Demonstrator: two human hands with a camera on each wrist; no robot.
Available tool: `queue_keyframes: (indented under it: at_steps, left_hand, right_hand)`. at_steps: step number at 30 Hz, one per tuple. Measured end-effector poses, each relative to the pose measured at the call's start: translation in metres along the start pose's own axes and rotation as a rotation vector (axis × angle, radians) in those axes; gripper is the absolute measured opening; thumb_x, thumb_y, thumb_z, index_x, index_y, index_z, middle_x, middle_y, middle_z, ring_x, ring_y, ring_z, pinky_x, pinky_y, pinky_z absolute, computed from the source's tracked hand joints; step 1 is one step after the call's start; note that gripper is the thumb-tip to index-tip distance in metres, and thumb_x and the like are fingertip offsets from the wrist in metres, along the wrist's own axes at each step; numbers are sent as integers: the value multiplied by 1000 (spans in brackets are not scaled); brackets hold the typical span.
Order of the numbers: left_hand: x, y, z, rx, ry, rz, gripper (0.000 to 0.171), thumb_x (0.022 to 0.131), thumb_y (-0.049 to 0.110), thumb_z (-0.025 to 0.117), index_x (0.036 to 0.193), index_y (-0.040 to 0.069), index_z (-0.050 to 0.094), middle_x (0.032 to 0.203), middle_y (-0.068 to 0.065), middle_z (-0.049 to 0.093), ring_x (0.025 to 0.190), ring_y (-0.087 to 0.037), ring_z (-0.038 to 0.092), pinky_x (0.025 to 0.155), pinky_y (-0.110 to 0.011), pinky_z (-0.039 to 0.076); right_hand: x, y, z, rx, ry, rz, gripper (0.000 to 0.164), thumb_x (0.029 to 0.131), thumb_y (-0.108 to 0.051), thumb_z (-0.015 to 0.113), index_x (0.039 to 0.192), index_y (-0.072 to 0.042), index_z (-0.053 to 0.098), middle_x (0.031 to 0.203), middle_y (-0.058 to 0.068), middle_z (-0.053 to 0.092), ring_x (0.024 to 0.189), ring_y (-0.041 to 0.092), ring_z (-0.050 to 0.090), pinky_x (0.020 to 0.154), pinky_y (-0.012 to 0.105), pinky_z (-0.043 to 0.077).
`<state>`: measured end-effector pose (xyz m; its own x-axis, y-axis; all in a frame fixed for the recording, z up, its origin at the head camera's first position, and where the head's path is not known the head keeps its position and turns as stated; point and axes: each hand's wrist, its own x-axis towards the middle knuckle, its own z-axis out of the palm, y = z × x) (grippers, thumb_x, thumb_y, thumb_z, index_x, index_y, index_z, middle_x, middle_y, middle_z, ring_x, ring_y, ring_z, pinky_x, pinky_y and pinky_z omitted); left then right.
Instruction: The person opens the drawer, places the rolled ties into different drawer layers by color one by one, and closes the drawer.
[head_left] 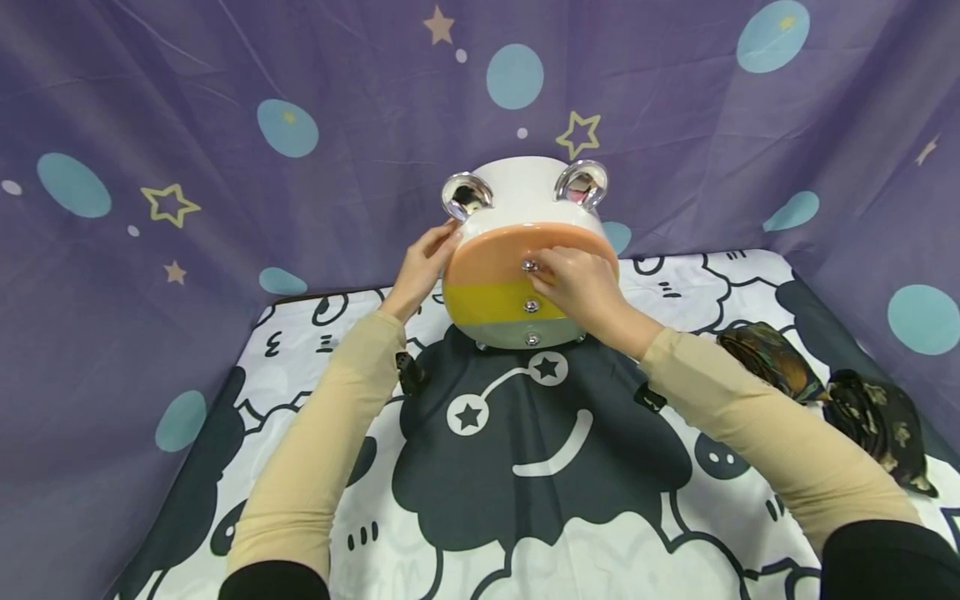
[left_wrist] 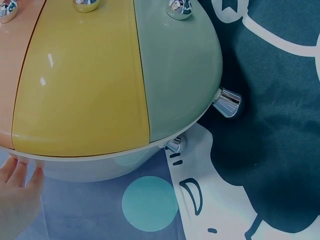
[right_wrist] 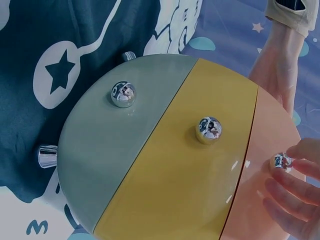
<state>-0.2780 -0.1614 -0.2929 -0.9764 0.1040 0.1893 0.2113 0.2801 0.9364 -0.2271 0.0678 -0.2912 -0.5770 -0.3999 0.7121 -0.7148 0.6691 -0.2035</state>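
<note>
A small rounded drawer cabinet (head_left: 525,208) stands near the back of the table, white on top with two shiny silver ring-shaped ears. Its front has an orange drawer (head_left: 487,254), a yellow drawer (left_wrist: 80,100) and a green drawer (right_wrist: 135,110), each bearing a round silver knob. My right hand (head_left: 581,283) pinches the orange drawer's knob (right_wrist: 281,161) between thumb and fingers. Against the cabinet's left side rest the fingers of my left hand (head_left: 423,267); the left wrist view shows them extended along the white shell. All the drawers look flush with the front.
Two bundles of dark patterned cloth (head_left: 772,358) lie at the table's right side. A sheep-print tablecloth (head_left: 585,550) covers the table. Behind it hangs a purple curtain (head_left: 375,100) with stars and dots.
</note>
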Motion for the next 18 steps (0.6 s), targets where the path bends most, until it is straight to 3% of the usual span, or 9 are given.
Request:
queue_keyframes:
  at_steps: [18]
  left_hand:
    - [0, -1, 1, 8, 13, 3, 45, 88, 30, 54, 127, 7, 48, 137, 2, 39, 125, -10, 35, 102, -19, 28]
  right_hand:
    - [-17, -1, 3, 102, 11, 23, 12, 76, -8, 67, 88, -5, 67, 82, 6, 67, 70, 19, 61, 62, 29, 51]
